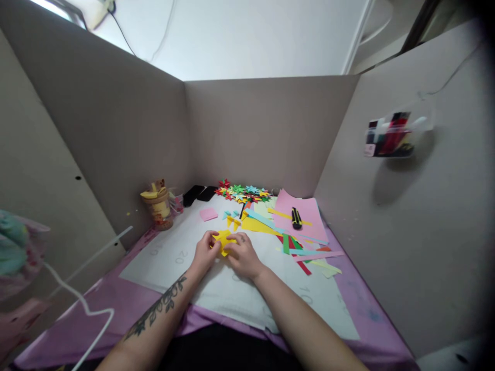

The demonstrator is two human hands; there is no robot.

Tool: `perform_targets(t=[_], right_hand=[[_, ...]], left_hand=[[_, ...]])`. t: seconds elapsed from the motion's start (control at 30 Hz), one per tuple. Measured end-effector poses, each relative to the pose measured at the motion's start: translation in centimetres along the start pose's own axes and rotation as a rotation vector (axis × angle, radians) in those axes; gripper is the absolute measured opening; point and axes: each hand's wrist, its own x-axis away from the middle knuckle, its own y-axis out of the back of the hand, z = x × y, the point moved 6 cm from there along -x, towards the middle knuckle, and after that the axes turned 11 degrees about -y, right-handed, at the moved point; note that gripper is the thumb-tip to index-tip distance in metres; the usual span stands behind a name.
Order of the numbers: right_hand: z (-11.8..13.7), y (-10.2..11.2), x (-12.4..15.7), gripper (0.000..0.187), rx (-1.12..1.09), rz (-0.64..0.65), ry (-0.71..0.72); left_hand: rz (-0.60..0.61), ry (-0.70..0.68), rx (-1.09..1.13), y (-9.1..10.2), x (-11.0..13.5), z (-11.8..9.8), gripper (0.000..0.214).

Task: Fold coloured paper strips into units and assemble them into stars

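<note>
Between my two hands is a piece of folded yellow paper point(223, 239), just above the white sheet on the table. My left hand point(205, 250) pinches its left side with thumb and fingertips. On the right side, my right hand point(243, 253) has its fingers closed on the same paper. The exact folds are partly covered by my fingers. Just beyond it lie small folded yellow pieces point(233, 222) and small light-blue folded pieces point(231, 214). A pink square of paper point(209, 214) rests to the left of these.
Folded paper stars point(247, 192) are heaped at the back. A black-and-yellow utility knife point(296, 218) lies on pink paper sheets point(315, 216), near coloured strips point(270, 222). A brown pot point(159, 208) stands at left beside dark flat objects point(199, 194). Grey panels point(270, 129) enclose the table.
</note>
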Motion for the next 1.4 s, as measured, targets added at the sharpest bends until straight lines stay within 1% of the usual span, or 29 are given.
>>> perform_targets(t=[0.03, 0.1, 0.23, 0.37, 0.43, 0.53, 0.6, 0.67, 0.73, 0.8, 0.87, 0.93, 1.0, 1.1, 1.17, 1.23, 1.33, 1.4], right_hand=[[0.0, 0.0, 0.0, 0.022, 0.002, -0.011, 0.009], [-0.1, 0.0, 0.0, 0.018, -0.018, -0.026, 0.024], [-0.3, 0.0, 0.2, 0.02, -0.075, -0.032, 0.021], [-0.5, 0.2, 0.1, 0.024, -0.129, -0.03, -0.037], [-1.0, 1.0, -0.3, 0.024, -0.157, -0.099, -0.108], [-2.4, 3.3, -0.9, 0.02, -0.156, -0.282, -0.264], [-3.1, 4.5, -1.3, 0.019, -0.137, -0.322, -0.304], [-3.6, 5.2, -1.3, 0.017, -0.121, -0.309, -0.312], [-4.1, 5.4, -0.9, 0.017, -0.11, -0.267, -0.293], [-4.5, 5.2, -0.2, 0.018, -0.108, -0.224, -0.263], [-4.8, 4.9, 0.5, 0.018, -0.111, -0.196, -0.236], [-5.1, 4.6, 1.0, 0.018, -0.117, -0.19, -0.226], [-5.4, 4.3, 1.2, 0.018, -0.124, -0.191, -0.224], [-5.4, 3.8, 1.3, 0.018, -0.132, -0.175, -0.216], [-5.2, 3.4, 1.3, 0.019, -0.14, -0.135, -0.197], [-5.0, 2.8, 1.3, 0.021, -0.15, -0.068, -0.17], [-4.8, 1.9, 1.4, 0.024, -0.161, 0.052, -0.131], [-4.9, 1.5, 1.5, 0.025, -0.158, 0.112, -0.116]], left_hand=[[0.0, -0.001, -0.004, 0.0, 0.0, 0.0, 0.022], [0.002, -0.004, -0.011, 0.0, 0.0, 0.0, 0.022], [0.013, -0.018, -0.024, 0.0, -0.1, -0.2, 0.022], [0.018, -0.03, -0.049, 0.0, 0.0, -0.2, 0.02], [0.022, -0.033, -0.06, 0.0, 0.1, -0.2, 0.021], [0.03, -0.044, -0.095, 0.2, 0.1, -0.2, 0.025], [0.05, -0.07, -0.135, 0.3, 0.2, -0.4, 0.025], [0.1, -0.117, -0.162, 0.2, 0.4, -1.0, 0.023], [0.199, -0.205, -0.208, -0.3, 0.8, -1.9, 0.02], [0.33, -0.316, -0.348, -1.2, 1.4, -2.8, 0.018], [0.423, -0.359, -0.569, -1.8, 1.9, -3.0, 0.02], [0.442, -0.289, -0.745, -1.9, 2.0, -2.3, 0.025], [0.421, -0.182, -0.845, -1.6, 1.7, -1.4, 0.029], [0.368, -0.069, -0.911, -1.0, 1.2, -0.4, 0.033], [0.329, -0.056, -0.912, -0.7, 0.9, -0.2, 0.032], [0.304, -0.128, -0.858, -0.6, 0.9, -0.5, 0.028], [0.319, -0.38, -0.684, -1.2, 1.4, -2.1, 0.025], [0.378, -0.549, -0.581, -1.9, 2.4, -3.4, 0.025]])
